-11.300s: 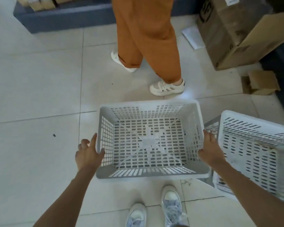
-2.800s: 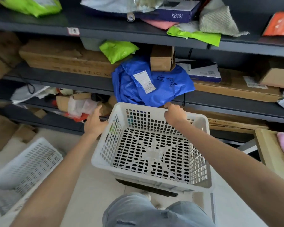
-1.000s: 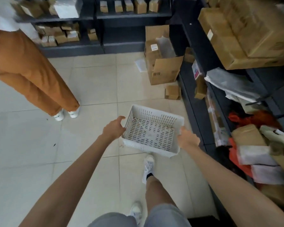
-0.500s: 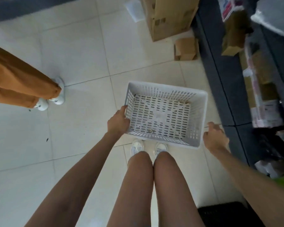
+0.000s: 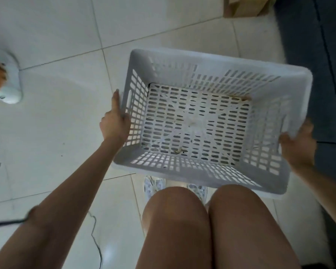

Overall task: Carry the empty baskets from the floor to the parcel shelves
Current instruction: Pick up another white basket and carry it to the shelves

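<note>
A white slotted plastic basket point(image 5: 198, 61) fills the middle of the view, mouth up, with only a few crumbs of debris on its bottom. My left hand point(image 5: 114, 121) grips its left wall, thumb along the rim. On the opposite side my right hand point(image 5: 297, 148) holds the right wall from outside. The basket sits just in front of my bent knees, above my white shoes; whether it rests on the floor or hangs clear of it I cannot tell.
Pale floor tiles point(image 5: 47, 142) lie to the left. Another person's white shoe point(image 5: 10, 82) is at the left edge. A dark shelf base point(image 5: 322, 74) runs down the right side, with a cardboard box point(image 5: 244, 6) at the top. A thin cable point(image 5: 95, 239) lies on the floor.
I have crouched lower, so the basket looks much larger and nearer. My right hand, which was apart from the basket, now holds its right wall. The left hand keeps its grip.
</note>
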A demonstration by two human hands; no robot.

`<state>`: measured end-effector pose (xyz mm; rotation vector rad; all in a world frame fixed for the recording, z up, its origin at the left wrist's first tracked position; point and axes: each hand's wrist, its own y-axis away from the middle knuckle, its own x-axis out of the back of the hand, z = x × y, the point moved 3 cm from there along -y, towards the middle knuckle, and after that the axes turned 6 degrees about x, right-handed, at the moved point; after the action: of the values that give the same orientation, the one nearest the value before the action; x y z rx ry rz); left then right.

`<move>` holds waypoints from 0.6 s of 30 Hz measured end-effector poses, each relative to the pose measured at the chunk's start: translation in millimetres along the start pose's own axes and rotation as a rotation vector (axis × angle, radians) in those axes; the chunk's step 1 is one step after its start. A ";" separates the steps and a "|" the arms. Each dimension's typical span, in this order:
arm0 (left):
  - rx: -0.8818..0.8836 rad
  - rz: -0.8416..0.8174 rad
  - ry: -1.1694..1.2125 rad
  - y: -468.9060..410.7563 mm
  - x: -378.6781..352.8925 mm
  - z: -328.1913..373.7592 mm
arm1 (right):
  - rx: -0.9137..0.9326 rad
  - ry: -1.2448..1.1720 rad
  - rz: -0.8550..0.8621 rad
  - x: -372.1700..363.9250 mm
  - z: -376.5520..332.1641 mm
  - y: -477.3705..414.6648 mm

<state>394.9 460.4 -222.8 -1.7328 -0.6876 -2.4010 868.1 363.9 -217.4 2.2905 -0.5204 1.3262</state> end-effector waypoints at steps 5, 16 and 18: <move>-0.057 -0.009 0.104 4.6 9.0 2.5 | 0.146 0.048 0.040 11.2 -17.9 12.7; -0.112 -0.010 0.225 32.0 124.5 25.7 | -0.069 -0.040 -0.056 93.7 -59.9 54.1; -0.100 -0.022 0.309 32.1 154.5 32.6 | -0.075 -0.036 -0.053 120.2 -77.1 60.4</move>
<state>380.7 472.6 -62.8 -1.3437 -0.5551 -2.6764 838.0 343.7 -66.6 2.2554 -0.5090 1.2223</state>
